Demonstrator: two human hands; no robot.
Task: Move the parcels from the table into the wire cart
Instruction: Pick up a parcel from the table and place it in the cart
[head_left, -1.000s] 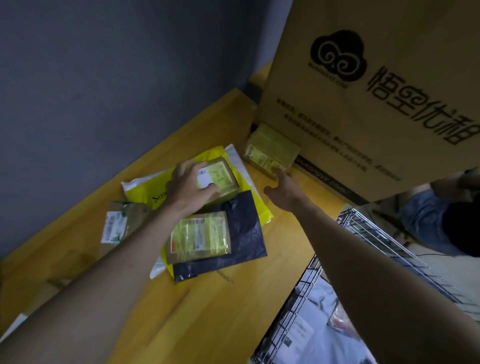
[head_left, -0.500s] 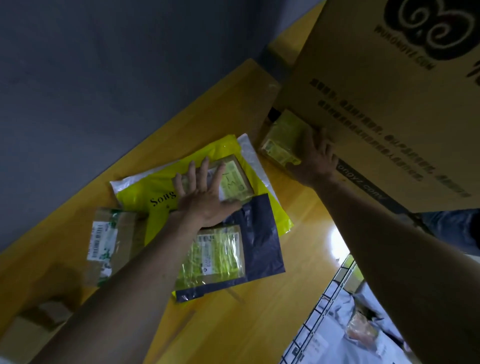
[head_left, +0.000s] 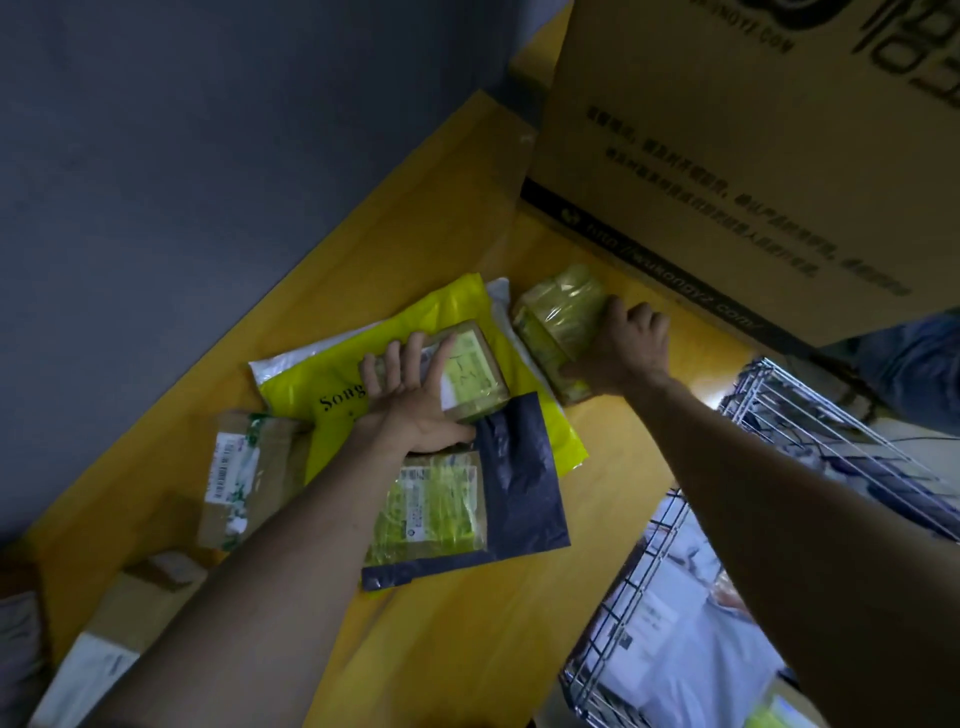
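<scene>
Nearest the camera, down at the right, sits the wire cart (head_left: 779, 467), mailers already lying inside it, hard against the bench (head_left: 519, 649) edge. Further out, the left hand (head_left: 415, 395) lies over the small taped box (head_left: 467, 374) on top of the yellow mailer (head_left: 467, 317), fingers (head_left: 395, 358) spread across its top and thumb tucked along its near edge: covering it, not clearly lifting. Beyond that, the right hand (head_left: 623, 348) is clenched round the green-taped parcel (head_left: 561, 322), thumb on the near end, knuckles toward the big cardboard carton (head_left: 753, 156). That parcel's long axis runs near-to-far, tilted left, and the cart lies back and to the right of it, so the right arm has the shorter swing. Against half a second ago, the parcel has come away from the carton's foot and now sits beside the yellow mailer, while the left hand has barely shifted.
</scene>
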